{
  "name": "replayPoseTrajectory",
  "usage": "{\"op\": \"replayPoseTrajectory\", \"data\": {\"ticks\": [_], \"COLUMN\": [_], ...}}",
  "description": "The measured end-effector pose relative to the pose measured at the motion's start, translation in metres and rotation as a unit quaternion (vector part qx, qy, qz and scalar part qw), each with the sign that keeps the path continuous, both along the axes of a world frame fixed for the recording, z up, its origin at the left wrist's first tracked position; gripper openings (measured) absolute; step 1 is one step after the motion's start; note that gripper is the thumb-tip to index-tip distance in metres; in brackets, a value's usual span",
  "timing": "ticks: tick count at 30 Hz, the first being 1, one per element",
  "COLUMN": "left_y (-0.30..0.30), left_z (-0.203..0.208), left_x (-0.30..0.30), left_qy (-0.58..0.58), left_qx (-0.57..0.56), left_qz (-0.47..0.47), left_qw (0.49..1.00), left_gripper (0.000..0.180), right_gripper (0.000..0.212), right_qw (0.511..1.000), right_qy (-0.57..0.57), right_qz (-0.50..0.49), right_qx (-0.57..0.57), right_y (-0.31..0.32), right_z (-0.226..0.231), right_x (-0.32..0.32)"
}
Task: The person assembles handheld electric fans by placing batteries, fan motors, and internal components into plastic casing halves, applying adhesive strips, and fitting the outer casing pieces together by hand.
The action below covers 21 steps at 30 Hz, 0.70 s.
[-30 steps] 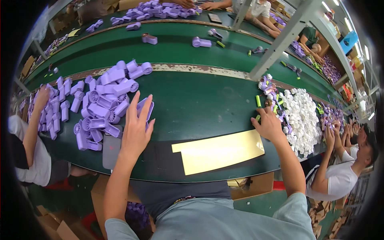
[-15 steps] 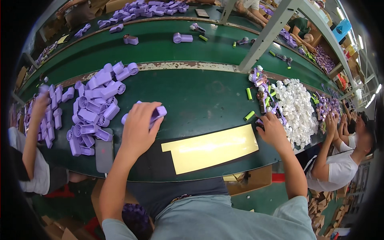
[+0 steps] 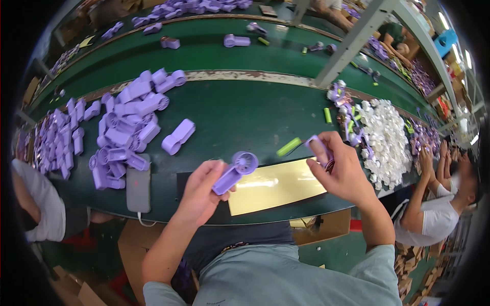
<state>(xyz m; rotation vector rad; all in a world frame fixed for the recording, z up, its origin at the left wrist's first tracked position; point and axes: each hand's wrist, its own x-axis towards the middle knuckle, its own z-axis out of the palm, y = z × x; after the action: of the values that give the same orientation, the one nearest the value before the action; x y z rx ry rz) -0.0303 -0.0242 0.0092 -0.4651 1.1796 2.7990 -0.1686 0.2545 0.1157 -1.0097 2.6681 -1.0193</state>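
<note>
My left hand (image 3: 198,194) grips a light-purple handheld-fan housing (image 3: 228,179), its round vented head up and its hollow handle facing me. In my right hand (image 3: 348,171) is a purple fan piece (image 3: 312,144), partly hidden by the fingers. A green cylindrical battery (image 3: 289,147) hangs out to the left of that piece, seemingly on a dark wire. Both hands are above a shiny yellow sheet (image 3: 275,184) at the table's front. Another purple housing (image 3: 178,136) lies loose, farther off and left of my left hand.
Purple housings (image 3: 135,109) are heaped at left, near a grey phone-like device (image 3: 138,186) with a white cable. White parts (image 3: 384,137) form a pile at right, beside fan assemblies and another green battery (image 3: 327,116). A metal post (image 3: 352,46) rises behind. Co-workers sit on both sides.
My left hand has moved right and toward me, lifting one housing; another now lies behind. My right hand has risen from the assemblies at right, holding the purple piece with the battery.
</note>
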Motion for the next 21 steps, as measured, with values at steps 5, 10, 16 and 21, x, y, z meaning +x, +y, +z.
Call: {"op": "replayPoseTrajectory", "data": {"ticks": [5,10,16,21], "left_y": [0.002,0.000,-0.007,-0.012], "left_z": [-0.004,-0.004,-0.002,-0.006], "left_x": [-0.007,-0.003,0.015,0.023], "left_qy": [-0.013,-0.003,0.047,0.046], "left_qx": [0.042,0.088,0.093,-0.038], "left_qz": [0.006,-0.034,-0.053,-0.062], "left_qw": [0.999,0.996,0.993,0.996], "left_gripper": [0.041,0.045,0.047,0.050], "right_gripper": [0.035,0.035,0.036,0.036], "right_qw": [0.980,0.970,0.974,0.974], "right_qy": [-0.004,0.023,0.084,0.095], "right_qz": [0.174,0.221,0.190,0.188], "right_qx": [-0.094,-0.100,-0.095,-0.081], "right_y": [-0.050,-0.100,-0.100,-0.096], "right_z": [0.011,0.013,-0.006,-0.006], "right_x": [0.009,0.022,0.022,0.023]}}
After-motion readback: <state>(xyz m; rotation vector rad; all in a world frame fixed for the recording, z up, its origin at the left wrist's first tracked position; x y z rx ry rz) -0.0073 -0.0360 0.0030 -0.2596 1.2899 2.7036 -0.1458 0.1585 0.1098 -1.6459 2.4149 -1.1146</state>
